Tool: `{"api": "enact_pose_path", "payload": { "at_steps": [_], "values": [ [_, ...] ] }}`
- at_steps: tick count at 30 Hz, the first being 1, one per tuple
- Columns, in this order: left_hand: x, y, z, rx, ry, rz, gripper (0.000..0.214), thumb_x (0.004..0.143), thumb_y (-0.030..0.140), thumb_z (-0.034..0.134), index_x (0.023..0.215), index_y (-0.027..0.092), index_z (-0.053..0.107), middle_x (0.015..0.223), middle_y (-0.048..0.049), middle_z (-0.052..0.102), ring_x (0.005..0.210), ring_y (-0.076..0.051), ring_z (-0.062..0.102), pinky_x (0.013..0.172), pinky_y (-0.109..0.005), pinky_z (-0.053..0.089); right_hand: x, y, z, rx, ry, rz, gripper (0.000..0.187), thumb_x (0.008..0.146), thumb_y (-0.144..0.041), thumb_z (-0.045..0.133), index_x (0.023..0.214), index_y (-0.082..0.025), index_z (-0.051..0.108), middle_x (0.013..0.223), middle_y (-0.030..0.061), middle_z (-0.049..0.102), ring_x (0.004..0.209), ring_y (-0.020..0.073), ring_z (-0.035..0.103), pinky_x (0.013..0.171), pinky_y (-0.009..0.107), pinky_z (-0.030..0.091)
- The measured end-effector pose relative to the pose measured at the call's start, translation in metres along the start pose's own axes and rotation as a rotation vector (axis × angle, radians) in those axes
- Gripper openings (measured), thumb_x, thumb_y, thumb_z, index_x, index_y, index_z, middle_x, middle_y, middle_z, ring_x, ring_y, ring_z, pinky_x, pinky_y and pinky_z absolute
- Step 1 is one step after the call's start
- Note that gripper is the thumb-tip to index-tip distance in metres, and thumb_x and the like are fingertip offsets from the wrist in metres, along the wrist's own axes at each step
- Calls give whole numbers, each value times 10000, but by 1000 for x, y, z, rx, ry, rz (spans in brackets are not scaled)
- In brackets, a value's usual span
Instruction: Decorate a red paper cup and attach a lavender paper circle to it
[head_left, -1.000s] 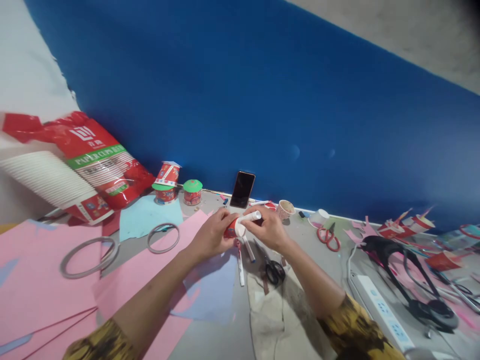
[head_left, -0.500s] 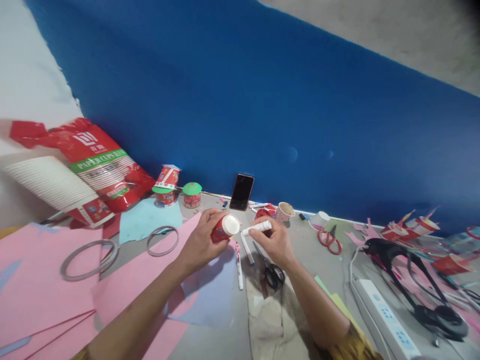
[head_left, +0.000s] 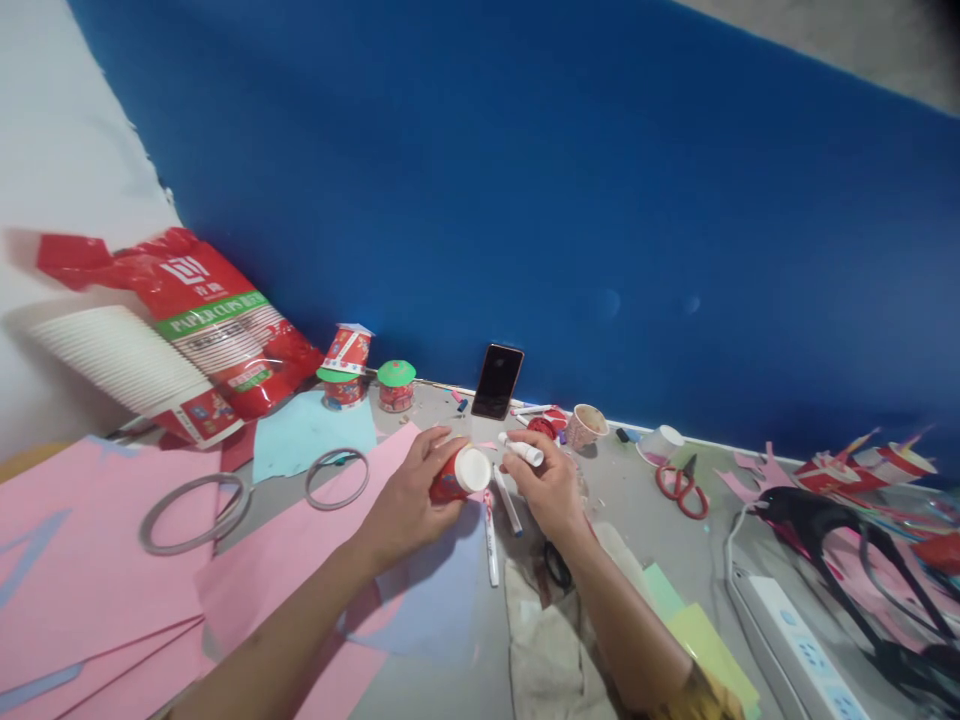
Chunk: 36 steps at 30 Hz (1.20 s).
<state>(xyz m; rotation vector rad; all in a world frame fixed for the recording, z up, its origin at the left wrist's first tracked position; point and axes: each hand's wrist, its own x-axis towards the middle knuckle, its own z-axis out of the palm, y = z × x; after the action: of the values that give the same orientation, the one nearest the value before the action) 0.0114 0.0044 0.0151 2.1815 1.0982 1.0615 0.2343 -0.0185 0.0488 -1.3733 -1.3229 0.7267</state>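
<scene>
My left hand [head_left: 412, 490] is closed around a small red paper cup [head_left: 459, 474], held on its side with its white base turned toward me. Just to its right, my right hand [head_left: 547, 485] grips a white glue stick [head_left: 523, 450], its tip pointing left toward the cup. Both hands hover over the grey table [head_left: 637, 510], above two white markers [head_left: 499, 515] and a lilac paper sheet [head_left: 427, 590]. Black scissors [head_left: 556, 565] lie partly hidden under my right wrist.
Pink paper sheets [head_left: 90, 560] and two tape rings [head_left: 337, 478] lie at left, beside a red bag of paper cups [head_left: 195, 320]. A phone [head_left: 501, 380] leans on the blue wall. Decorated cups [head_left: 345, 365], red scissors [head_left: 681, 482], a power strip [head_left: 795, 630] and black headphones [head_left: 840, 530] lie around.
The hands parted: the glue stick came off the cup's base and now sits a little to its right. The cup tilted so its white base faces me. The view shifted slightly.
</scene>
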Motion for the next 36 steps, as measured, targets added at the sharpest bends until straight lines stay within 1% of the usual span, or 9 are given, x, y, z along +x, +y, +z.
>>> {"api": "enact_pose_path", "payload": {
  "at_steps": [6,9,13,16,19,23,27,31,36],
  "values": [
    [-3,-1,5,46,-31,95,734,855,125,697,1565,260,567,1655,-164,484,1539,-379,526,1254,-531,501,-4,6,7,-1,-23,21,373,757,-404,728,1070,-207,776,850,39,782,724,222,698,678,329,580],
    [-3,1,7,-85,-20,48,832,836,154,773,1618,286,524,1687,-156,472,1609,-401,430,1325,-596,388,-6,7,9,-6,33,27,350,758,-398,705,1038,-204,785,884,47,801,729,220,702,672,322,576],
    [-1,3,5,-637,43,-181,1003,762,364,959,1649,332,491,1795,-134,368,1682,-446,289,1351,-645,299,-6,8,8,-7,104,35,352,751,-386,701,1031,-197,798,883,47,804,721,218,702,678,321,570],
    [4,5,-6,-1120,104,-359,814,1011,661,632,1688,255,435,1805,-178,377,1659,-397,380,1303,-595,410,-2,9,1,17,162,49,353,736,-389,732,1024,-198,802,897,53,809,736,223,708,692,327,571],
    [11,5,-19,-1550,188,-544,681,1129,575,407,1551,72,589,1652,-264,581,1585,-341,517,1278,-515,465,3,11,-10,62,213,72,357,723,-406,764,1012,-201,803,930,65,820,768,233,719,705,334,578],
    [16,4,-23,-1540,295,-675,530,1170,260,313,1181,82,812,1329,-221,817,1259,-274,790,1094,-437,631,10,12,-19,112,275,88,372,713,-415,787,1020,-206,800,956,68,825,789,235,732,703,330,583],
    [12,10,-13,-1462,244,-687,382,1102,178,526,934,66,851,942,-190,871,901,-252,853,885,-355,696,10,13,-17,111,298,79,376,704,-413,792,1015,-202,799,931,65,825,767,230,727,705,334,587],
    [6,23,-6,-1417,174,-652,165,996,175,741,972,75,870,945,-167,866,834,-224,816,776,-276,678,4,13,-8,50,284,57,363,729,-400,757,1033,-207,804,931,60,823,758,221,713,715,335,583],
    [1,31,-1,-1413,170,-646,82,946,168,800,928,132,871,935,-103,864,805,-189,790,736,-243,666,-4,7,3,-9,258,28,343,745,-397,714,1011,-201,809,889,58,808,719,216,695,685,328,575]
  ]
}}
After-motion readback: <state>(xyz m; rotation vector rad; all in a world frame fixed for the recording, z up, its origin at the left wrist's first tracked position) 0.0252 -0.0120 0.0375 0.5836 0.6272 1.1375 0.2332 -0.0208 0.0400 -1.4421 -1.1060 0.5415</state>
